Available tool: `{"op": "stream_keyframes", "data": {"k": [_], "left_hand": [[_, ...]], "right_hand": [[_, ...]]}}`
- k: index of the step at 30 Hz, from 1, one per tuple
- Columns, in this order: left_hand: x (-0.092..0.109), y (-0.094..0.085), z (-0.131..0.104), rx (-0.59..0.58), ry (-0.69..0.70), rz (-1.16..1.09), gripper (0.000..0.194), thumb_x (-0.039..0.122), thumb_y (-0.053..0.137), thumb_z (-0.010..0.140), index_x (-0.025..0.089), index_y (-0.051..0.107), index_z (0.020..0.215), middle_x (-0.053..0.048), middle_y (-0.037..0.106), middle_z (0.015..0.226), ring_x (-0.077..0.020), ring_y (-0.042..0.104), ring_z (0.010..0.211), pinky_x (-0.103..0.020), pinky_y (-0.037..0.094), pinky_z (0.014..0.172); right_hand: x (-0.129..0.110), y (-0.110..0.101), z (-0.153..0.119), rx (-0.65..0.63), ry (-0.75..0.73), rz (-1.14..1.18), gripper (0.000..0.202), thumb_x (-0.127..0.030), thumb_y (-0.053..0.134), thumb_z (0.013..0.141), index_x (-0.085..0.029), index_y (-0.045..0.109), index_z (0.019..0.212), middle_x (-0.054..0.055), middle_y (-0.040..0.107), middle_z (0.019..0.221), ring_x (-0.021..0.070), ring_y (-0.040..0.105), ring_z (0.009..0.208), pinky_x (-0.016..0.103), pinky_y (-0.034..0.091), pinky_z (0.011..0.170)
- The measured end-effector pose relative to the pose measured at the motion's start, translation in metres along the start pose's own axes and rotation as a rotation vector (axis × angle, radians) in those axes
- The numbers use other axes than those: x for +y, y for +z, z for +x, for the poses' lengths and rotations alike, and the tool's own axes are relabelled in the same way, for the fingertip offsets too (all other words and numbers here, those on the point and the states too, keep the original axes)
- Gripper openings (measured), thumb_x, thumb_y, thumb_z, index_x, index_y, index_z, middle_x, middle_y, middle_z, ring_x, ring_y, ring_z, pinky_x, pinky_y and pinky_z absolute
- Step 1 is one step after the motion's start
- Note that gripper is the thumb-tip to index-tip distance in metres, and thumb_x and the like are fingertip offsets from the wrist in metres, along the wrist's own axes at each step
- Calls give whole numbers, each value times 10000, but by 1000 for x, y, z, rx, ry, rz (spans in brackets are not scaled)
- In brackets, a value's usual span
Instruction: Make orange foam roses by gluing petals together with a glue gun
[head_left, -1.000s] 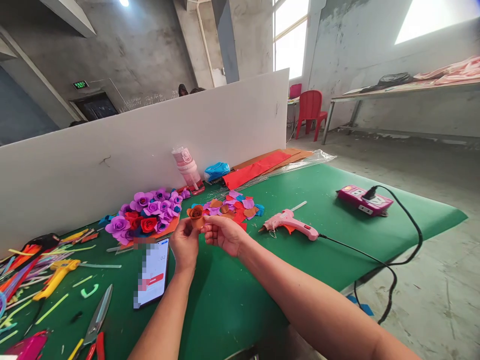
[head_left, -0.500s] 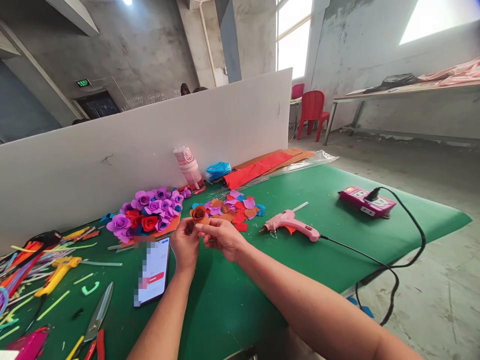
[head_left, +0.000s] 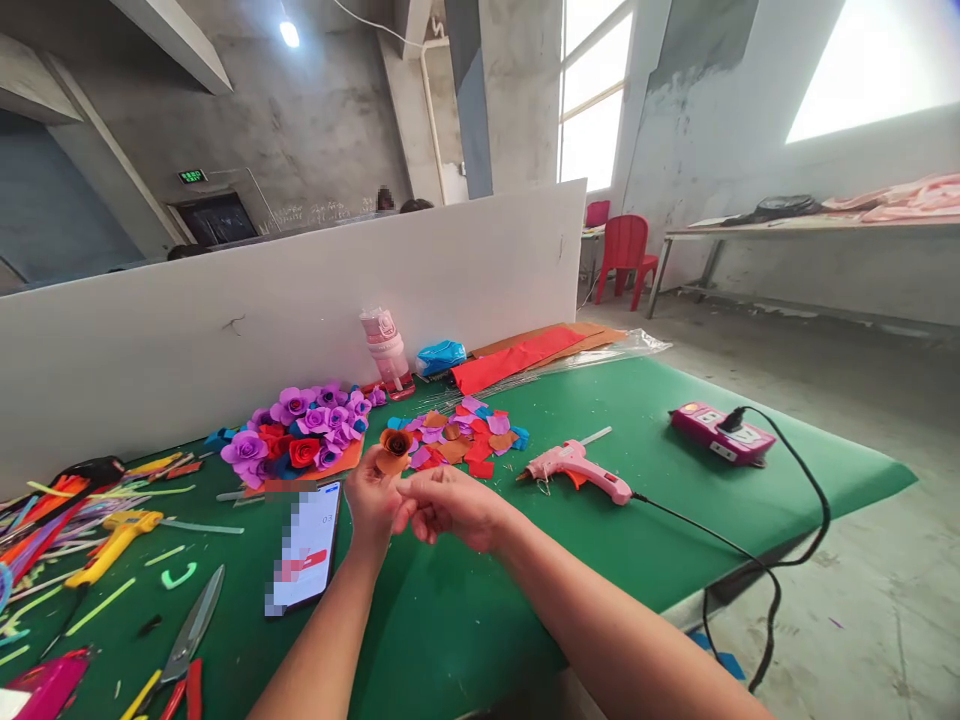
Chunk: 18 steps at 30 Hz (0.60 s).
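Observation:
A small brown rose [head_left: 394, 452] stands upright in my left hand [head_left: 371, 500], whose fingers close round its base. My right hand [head_left: 450, 505] is beside it, thumb and fingers pinched close to the left fingertips below the flower; what they grip, if anything, is too small to make out. Behind both hands lie loose petals [head_left: 480, 435] in purple, red, brown and blue. A pile of finished purple, red and blue flowers [head_left: 304, 453] sits to the left. To the right, a pink glue gun [head_left: 574, 465] lies on its side.
The green table [head_left: 637, 540] also bears a phone [head_left: 311, 550], scissors [head_left: 196, 620], a yellow glue gun [head_left: 116, 550] and a pink bottle [head_left: 386, 355]. A purple power strip [head_left: 720, 432] with a black cable lies right. A white panel [head_left: 187, 340] stands behind.
My right hand has moved down from the brown rose's side to below it. The rose now shows above my left hand. The view has tilted slightly upward.

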<state>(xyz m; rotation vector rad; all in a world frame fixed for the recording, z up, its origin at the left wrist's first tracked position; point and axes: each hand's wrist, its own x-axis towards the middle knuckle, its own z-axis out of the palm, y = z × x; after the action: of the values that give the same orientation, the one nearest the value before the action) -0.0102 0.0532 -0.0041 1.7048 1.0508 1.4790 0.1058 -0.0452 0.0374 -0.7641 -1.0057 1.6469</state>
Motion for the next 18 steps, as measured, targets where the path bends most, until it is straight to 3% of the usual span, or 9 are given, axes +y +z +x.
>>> {"op": "stream_keyframes", "data": {"k": [3,7,10,18], "left_hand": [[-4,4,1,-35,-23,-2,181,337,699,660,178,680,745,-26,695,650,-192,654,652,-288,504,640],[0,7,-1,-119,-45,-83,240,372,731,654,176,705,790,-23,690,633,-192,661,643,-293,513,660],[10,9,-4,-195,-94,-201,281,397,730,662,174,719,831,-16,680,615,-178,637,594,-309,521,656],[20,9,-5,-269,-194,-416,277,366,769,634,145,705,787,1,629,566,-144,592,564,-285,511,606]], "right_hand": [[6,-5,-23,36,-25,-192,393,-521,685,704,-130,661,724,4,649,607,56,484,442,185,368,445],[12,-17,-48,247,-42,-343,474,-605,633,714,-144,596,607,-36,517,472,52,416,402,192,310,419],[11,-25,-56,388,-106,-326,495,-637,627,700,-157,564,598,-62,444,450,48,370,393,193,286,411],[15,-36,-58,486,-161,-287,460,-615,668,677,-168,561,661,-65,442,480,55,353,407,196,290,409]]}}
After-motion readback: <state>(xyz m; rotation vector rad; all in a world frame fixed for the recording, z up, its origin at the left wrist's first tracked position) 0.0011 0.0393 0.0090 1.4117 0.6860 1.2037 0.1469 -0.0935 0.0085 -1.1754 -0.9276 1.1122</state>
